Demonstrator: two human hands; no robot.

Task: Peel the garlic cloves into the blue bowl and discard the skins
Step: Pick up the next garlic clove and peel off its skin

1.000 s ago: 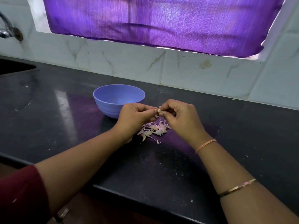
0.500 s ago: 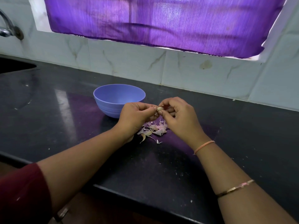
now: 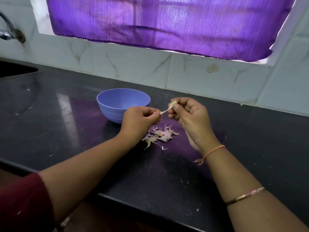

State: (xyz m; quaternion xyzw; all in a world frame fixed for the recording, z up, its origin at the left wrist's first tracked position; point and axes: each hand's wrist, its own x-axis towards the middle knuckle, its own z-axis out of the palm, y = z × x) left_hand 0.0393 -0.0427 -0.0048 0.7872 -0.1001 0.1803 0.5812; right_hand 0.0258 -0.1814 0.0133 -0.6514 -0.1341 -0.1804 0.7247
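Pinching garlic clove [image 3: 173, 103] in right hand [image 3: 189, 115], skin strip [image 3: 165, 111] in left hand [image 3: 139, 120]. Pull steadily, avoid tearing; drop strip on skin pile [image 3: 160, 135], clove into blue bowl [image 3: 107, 109].

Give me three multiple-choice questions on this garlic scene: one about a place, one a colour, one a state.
1. Where is the skin pile? A in the sink; B on the windowsill; C on the counter near the blue bowl.
2. What colour is the curtain? A purple; B green; C white.
3. What are the left hand and right hand doing? A resting flat; B pinching a skin strip between them; C waving.
Answers: C, it lies on the dark counter; A, the cloth shows purple; B, each hand grips one end.
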